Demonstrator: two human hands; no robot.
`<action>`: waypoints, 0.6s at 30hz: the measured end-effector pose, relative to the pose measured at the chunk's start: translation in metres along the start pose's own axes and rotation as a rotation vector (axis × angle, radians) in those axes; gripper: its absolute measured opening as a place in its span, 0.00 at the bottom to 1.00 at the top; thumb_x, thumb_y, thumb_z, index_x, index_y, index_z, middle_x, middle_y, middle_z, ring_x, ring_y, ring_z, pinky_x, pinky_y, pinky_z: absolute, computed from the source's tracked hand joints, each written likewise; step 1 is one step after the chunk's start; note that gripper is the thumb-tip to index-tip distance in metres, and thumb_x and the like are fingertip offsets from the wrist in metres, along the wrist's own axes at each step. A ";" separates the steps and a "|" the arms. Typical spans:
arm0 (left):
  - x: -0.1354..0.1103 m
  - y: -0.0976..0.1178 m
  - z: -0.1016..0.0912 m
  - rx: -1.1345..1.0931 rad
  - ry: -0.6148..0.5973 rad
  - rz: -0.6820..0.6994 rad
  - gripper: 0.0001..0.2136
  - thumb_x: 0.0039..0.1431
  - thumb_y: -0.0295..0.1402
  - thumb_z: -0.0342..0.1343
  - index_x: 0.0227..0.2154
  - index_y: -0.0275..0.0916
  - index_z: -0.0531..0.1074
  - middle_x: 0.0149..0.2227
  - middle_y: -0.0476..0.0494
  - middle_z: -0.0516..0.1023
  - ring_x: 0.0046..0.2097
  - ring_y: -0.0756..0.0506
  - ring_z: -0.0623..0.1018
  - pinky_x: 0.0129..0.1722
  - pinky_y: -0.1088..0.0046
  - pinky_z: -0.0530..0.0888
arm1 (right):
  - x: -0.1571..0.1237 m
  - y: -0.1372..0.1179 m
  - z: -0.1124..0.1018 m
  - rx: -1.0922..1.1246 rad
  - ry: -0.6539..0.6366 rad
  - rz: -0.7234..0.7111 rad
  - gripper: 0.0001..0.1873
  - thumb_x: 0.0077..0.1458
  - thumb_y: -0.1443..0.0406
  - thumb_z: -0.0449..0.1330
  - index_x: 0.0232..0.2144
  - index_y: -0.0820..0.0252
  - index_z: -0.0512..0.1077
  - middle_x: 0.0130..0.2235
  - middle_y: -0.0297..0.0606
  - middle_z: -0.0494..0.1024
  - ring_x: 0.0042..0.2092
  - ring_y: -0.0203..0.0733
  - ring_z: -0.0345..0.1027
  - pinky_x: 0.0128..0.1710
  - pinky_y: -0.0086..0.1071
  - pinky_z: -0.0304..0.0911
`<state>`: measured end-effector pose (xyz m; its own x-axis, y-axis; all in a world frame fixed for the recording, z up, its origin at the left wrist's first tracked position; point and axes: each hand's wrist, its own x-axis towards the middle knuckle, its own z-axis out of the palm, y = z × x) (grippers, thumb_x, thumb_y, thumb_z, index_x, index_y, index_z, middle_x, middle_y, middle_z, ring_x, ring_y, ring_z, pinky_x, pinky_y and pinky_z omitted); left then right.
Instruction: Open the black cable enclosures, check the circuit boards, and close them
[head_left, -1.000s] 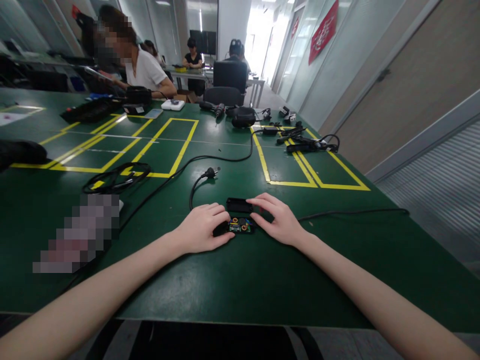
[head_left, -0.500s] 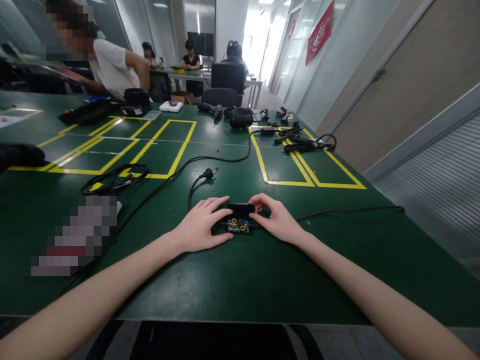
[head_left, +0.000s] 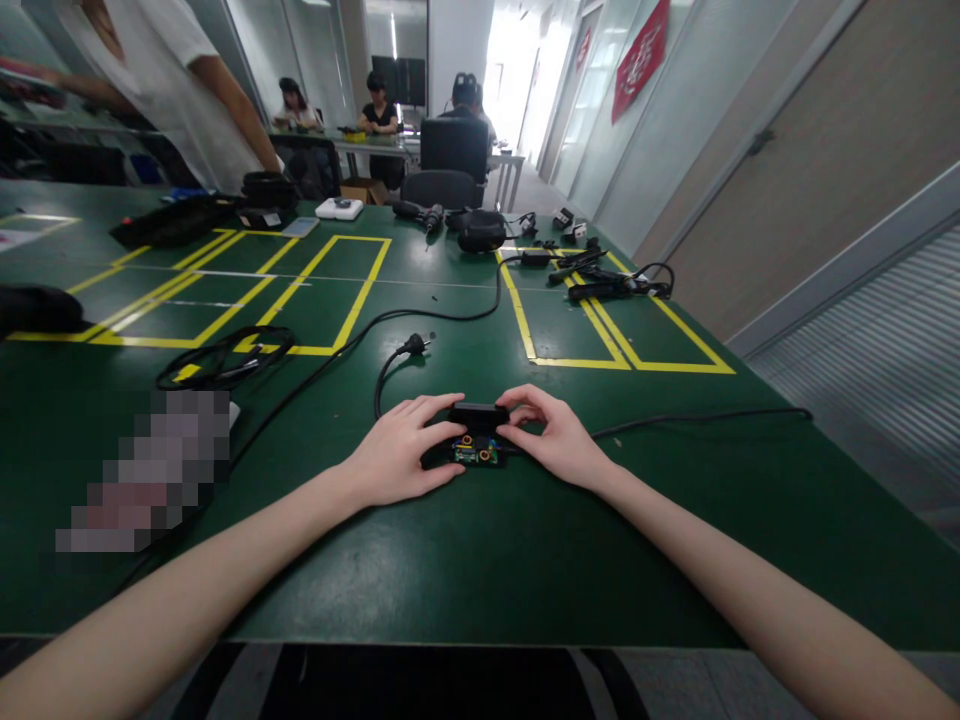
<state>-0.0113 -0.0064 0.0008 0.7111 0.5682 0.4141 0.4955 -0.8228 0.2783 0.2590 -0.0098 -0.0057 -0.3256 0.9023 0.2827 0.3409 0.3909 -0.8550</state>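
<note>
In front of me, a small green circuit board (head_left: 466,456) with copper coils lies low over the table, its black housing partly hidden. Just behind and above it, a black plastic cover (head_left: 480,414) is held tilted up. My left hand (head_left: 397,450) has its fingers curved around the cover's left end, with the thumb beside the board's near left corner. On the other side, my right hand (head_left: 553,436) pinches the cover's right end between thumb and fingers. A black cord runs out on each side; the left one ends in a plug (head_left: 415,345).
The green table (head_left: 345,590) carries yellow tape outlines. A coiled black cable (head_left: 225,360) lies at left, near a blurred-out item (head_left: 150,470). Farther back are a drill (head_left: 427,215), black cases and bundled adapters (head_left: 607,288). A person in white (head_left: 195,100) stands across the table.
The cover sits tilted slightly more upright, both hands still at its ends. Across the table, the person in white has risen and shifted left.
</note>
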 end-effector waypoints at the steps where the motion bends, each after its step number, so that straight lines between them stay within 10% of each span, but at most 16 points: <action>1: 0.000 0.000 0.000 0.002 0.001 0.002 0.16 0.61 0.37 0.67 0.50 0.40 0.78 0.66 0.31 0.71 0.60 0.33 0.77 0.58 0.49 0.77 | 0.000 0.000 0.000 0.005 -0.001 -0.005 0.11 0.57 0.65 0.64 0.44 0.56 0.72 0.41 0.36 0.80 0.35 0.39 0.77 0.42 0.39 0.77; 18: 0.001 0.002 0.000 -0.024 -0.017 0.010 0.12 0.61 0.34 0.66 0.47 0.40 0.75 0.67 0.32 0.70 0.59 0.34 0.78 0.57 0.50 0.78 | 0.002 -0.011 -0.007 -0.063 -0.033 -0.070 0.09 0.68 0.60 0.57 0.39 0.56 0.75 0.39 0.38 0.81 0.42 0.44 0.77 0.46 0.38 0.74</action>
<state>-0.0098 -0.0075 0.0011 0.7247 0.5596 0.4022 0.4759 -0.8285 0.2952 0.2608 -0.0109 0.0068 -0.3791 0.8663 0.3252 0.3709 0.4642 -0.8043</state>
